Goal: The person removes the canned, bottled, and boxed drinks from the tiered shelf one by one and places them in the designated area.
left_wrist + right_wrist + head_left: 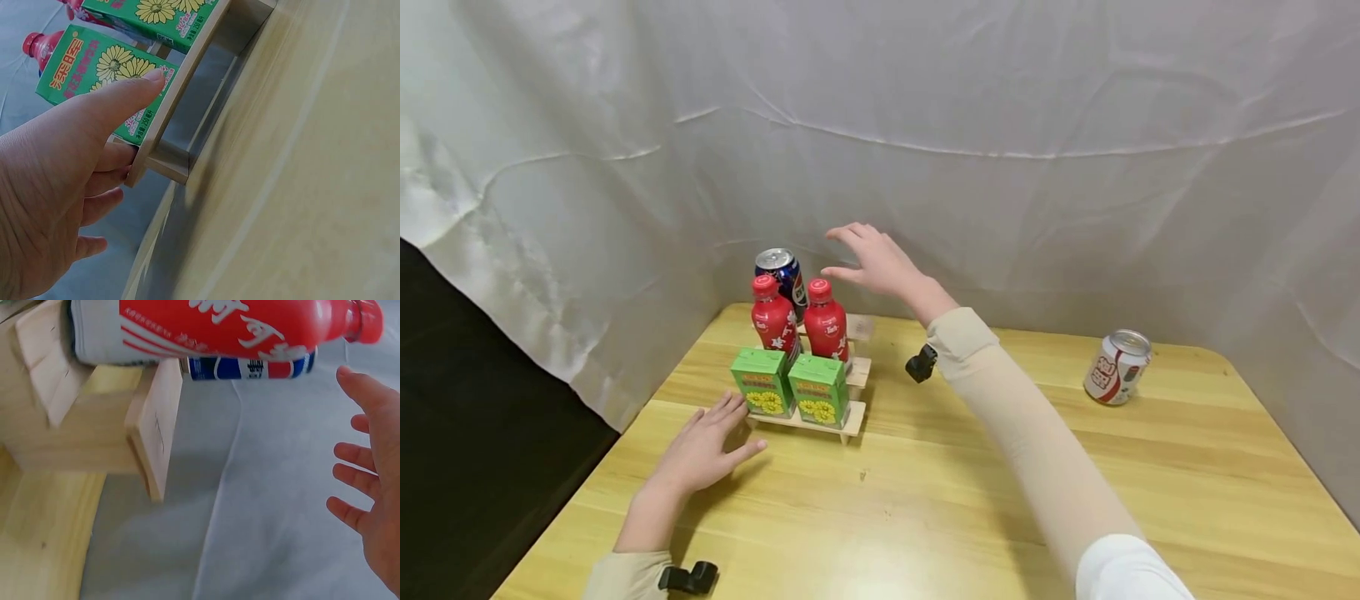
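A small stepped wooden rack (853, 421) holds drinks in rows. Two green drink cartons (818, 392) with yellow flowers stand on its front step. Behind them are two red bottles (826, 325), and a dark blue can (780, 268) stands at the back left. My left hand (700, 448) is at the rack's front left corner, fingers extended beside the left carton (115, 69); whether it touches is unclear. My right hand (880, 262) hovers behind and right of the right bottle (225, 328), fingers spread, holding nothing. In the right wrist view, a gap separates it from the blue can (253, 367).
A white and red can (1117, 368) stands apart on the right of the wooden table (925, 500). Grey-white cloth (1000, 167) hangs behind and at the sides. A black cloth (482, 433) lies beyond the table's left edge.
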A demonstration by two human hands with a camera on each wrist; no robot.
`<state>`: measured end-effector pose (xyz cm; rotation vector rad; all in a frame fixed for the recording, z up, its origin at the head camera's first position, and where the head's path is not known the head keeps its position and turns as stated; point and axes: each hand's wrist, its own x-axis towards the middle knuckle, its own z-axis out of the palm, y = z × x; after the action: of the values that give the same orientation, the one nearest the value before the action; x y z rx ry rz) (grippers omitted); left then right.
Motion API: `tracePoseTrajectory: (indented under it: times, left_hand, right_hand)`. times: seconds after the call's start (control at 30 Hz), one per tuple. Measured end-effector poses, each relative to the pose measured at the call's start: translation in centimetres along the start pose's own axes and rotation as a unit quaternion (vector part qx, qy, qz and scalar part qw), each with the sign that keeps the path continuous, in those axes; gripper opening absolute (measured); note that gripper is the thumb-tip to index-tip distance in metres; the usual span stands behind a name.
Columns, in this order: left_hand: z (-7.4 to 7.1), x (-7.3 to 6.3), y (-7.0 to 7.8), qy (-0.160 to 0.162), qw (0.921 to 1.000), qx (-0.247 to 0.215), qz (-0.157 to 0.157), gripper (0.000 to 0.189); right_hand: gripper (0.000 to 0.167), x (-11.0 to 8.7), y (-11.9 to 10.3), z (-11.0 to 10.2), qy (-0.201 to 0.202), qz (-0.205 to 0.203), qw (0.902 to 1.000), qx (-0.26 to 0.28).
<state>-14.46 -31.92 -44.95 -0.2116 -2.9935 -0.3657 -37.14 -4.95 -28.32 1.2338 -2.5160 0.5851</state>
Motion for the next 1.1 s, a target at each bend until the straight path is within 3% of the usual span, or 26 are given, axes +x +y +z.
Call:
tracePoseTrajectory:
  times: [0.4,0.73,1.1]
  left_hand:
    - [0.1,-0.5,0.1,0.006,0.9999,-0.007,-0.008,0.081]
    - [0.2,-0.5,0.5,0.009,0.9999,-0.003,-0.003,0.081]
    - [0.5,-0.2,1.3,0.008,0.9999,-0.011,-0.001,0.081]
  right_hand:
    - [0.069,2.7,-1.5,2.6,-0.056,-0.009,0.9983,0.012]
    - [0.073,3.1,-1.8,3.3,-0.084,-0.022,0.9954,0.04]
    - [0.075,4.0,-2.2,3.6,-0.112,-0.044,0.9925,0.024]
